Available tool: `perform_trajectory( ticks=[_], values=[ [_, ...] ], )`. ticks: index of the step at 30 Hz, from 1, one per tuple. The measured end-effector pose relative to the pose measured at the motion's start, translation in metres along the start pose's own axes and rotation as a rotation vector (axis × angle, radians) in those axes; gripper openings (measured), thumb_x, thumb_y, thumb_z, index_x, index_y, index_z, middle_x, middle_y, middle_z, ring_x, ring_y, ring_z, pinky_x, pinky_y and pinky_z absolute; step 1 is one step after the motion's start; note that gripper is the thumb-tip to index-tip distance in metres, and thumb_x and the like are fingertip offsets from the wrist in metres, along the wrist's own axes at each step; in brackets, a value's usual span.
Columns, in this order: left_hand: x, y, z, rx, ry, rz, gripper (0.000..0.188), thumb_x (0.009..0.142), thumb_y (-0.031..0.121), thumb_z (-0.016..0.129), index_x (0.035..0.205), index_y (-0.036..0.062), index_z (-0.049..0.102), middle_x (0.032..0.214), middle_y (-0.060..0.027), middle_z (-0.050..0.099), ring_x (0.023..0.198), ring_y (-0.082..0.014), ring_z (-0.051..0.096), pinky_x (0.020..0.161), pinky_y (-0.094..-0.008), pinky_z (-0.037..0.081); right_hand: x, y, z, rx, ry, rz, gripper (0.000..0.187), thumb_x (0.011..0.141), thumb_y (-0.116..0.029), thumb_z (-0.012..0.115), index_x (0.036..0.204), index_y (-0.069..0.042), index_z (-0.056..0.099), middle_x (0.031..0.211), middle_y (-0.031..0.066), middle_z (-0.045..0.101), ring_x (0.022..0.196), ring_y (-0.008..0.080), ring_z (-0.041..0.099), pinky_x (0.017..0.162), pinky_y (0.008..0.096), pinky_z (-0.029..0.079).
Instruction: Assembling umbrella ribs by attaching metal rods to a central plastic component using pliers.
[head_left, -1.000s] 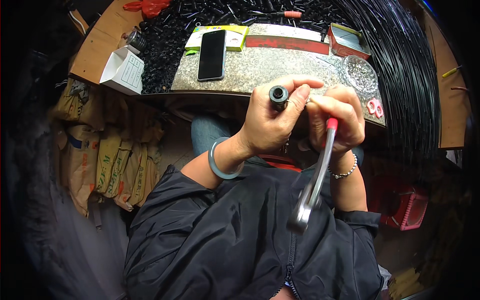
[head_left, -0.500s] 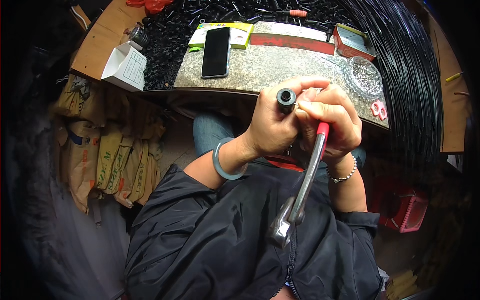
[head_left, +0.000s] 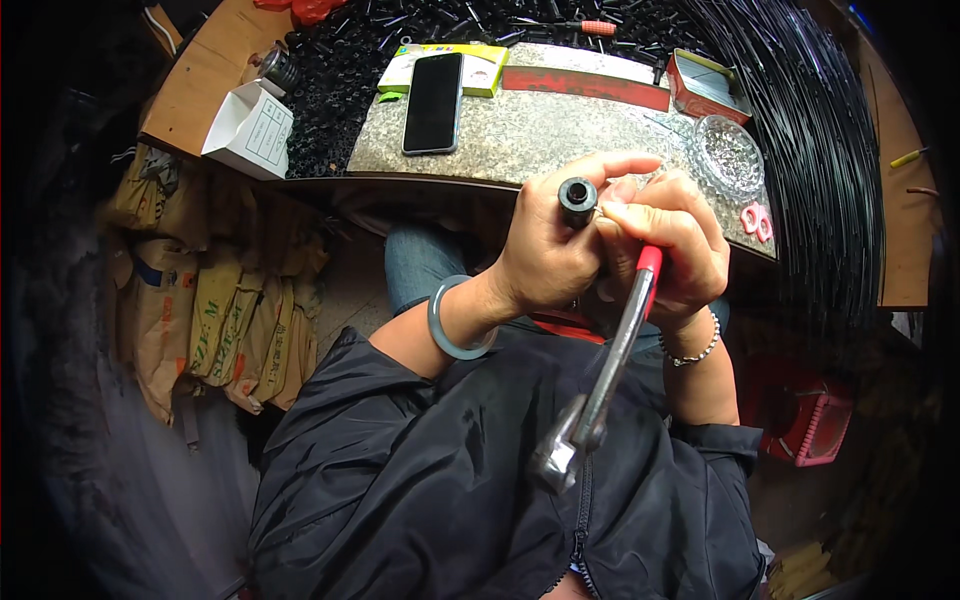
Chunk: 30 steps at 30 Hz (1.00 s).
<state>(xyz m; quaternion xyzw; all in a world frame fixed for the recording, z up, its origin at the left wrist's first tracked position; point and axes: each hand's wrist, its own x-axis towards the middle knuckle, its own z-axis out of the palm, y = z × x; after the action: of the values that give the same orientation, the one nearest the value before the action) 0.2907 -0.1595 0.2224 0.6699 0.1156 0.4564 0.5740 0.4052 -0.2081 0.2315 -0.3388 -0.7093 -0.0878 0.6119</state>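
1. Tube, black with 1 hollow end showing, is gripped by the left hand near the front of the surface.
2. Right hand, just beside the left, has thumb and finger pinched near the tube and holds red-handled pliers, metal head over the jacket.
3. Phone, clear dish and 2 pink loops lie on the surface.

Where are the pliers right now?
In the head view, right of centre, the pliers hang from the right hand by their red end, below the black tube in the left hand, metal head before the jacket.
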Motion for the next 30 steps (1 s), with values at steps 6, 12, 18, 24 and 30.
perform_trajectory(
  ticks=[6,12,18,24,30],
  values=[
    [0.001,0.0,-0.008,0.05,-0.104,-0.019,0.039,0.079,0.009,0.061,0.113,-0.0073,0.054,0.088,-0.0096,0.065,0.08,-0.0113,0.06,0.07,-0.0236,0.048,-0.002,0.001,0.002,0.007,0.035,-0.002,0.013,0.078,-0.006,0.068,0.086,-0.001,0.059,0.069,0.0081,0.056,0.058,0.0155,0.052,0.052,0.0245,0.042],
    [-0.001,-0.006,-0.002,0.053,0.011,0.079,0.034,0.077,0.009,0.057,0.108,-0.0034,0.058,0.085,-0.0131,0.064,0.075,-0.0136,0.061,0.068,-0.0258,0.048,0.012,-0.002,-0.007,0.068,-0.145,0.075,0.016,0.074,-0.008,0.071,0.082,0.001,0.06,0.071,0.0099,0.059,0.062,0.0181,0.057,0.056,0.0264,0.044],
    [0.002,0.007,-0.008,-0.028,0.049,-0.131,0.023,0.087,0.01,0.051,0.103,-0.005,0.057,0.084,-0.0109,0.064,0.079,-0.0101,0.057,0.07,-0.0263,0.047,0.039,-0.018,-0.021,0.259,-0.285,0.763,0.023,0.077,-0.003,0.062,0.099,0.0,0.055,0.07,0.0049,0.057,0.061,0.0112,0.055,0.058,0.0232,0.045],
    [0.007,0.005,-0.024,-0.1,0.121,-0.123,0.027,0.095,0.012,0.044,0.112,-0.0059,0.053,0.055,0.0052,0.044,0.043,0.0006,0.034,0.04,-0.0169,0.028,0.035,-0.026,-0.079,0.387,-0.76,1.159,0.02,0.09,-0.012,0.052,0.105,0.002,0.052,0.078,0.0057,0.061,0.063,0.0109,0.058,0.059,0.024,0.048],
    [0.012,0.001,-0.016,-0.012,0.11,-0.121,0.028,0.093,0.014,0.047,0.109,-0.007,0.057,0.049,0.0081,0.042,0.04,0.0017,0.033,0.039,-0.0161,0.024,0.05,-0.032,-0.09,0.321,-0.976,1.156,0.029,0.089,-0.014,0.054,0.113,0.002,0.05,0.077,0.0078,0.06,0.068,0.014,0.057,0.067,0.0269,0.046]
  ],
)
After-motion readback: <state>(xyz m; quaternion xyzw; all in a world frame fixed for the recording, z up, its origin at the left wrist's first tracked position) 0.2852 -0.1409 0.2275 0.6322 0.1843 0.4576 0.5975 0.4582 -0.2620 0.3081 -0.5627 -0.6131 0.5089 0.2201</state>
